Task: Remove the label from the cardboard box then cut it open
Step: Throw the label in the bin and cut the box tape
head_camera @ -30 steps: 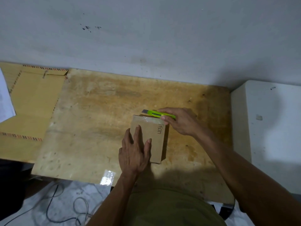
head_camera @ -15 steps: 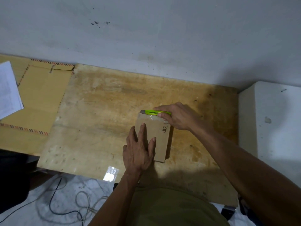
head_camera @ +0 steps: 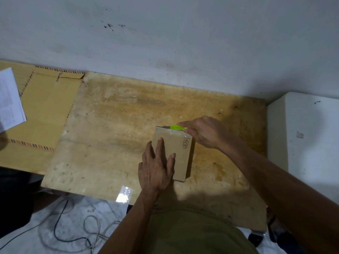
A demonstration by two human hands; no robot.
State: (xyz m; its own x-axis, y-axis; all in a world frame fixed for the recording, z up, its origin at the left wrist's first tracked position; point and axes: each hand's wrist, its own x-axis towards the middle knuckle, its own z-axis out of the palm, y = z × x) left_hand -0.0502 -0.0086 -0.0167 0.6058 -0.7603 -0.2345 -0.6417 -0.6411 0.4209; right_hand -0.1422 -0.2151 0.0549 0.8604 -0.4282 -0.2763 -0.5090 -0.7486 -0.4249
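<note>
I count one cardboard box [head_camera: 178, 153] at centre, one green cutter [head_camera: 177, 127] at its twelve o'clock edge, two hands of mine on them, one large envelope [head_camera: 45, 107] at nine o'clock, one paper stack [head_camera: 9, 99].

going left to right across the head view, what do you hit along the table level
white papers → flattened brown cardboard → wooden board → left hand → cardboard box → right hand → white block
</note>
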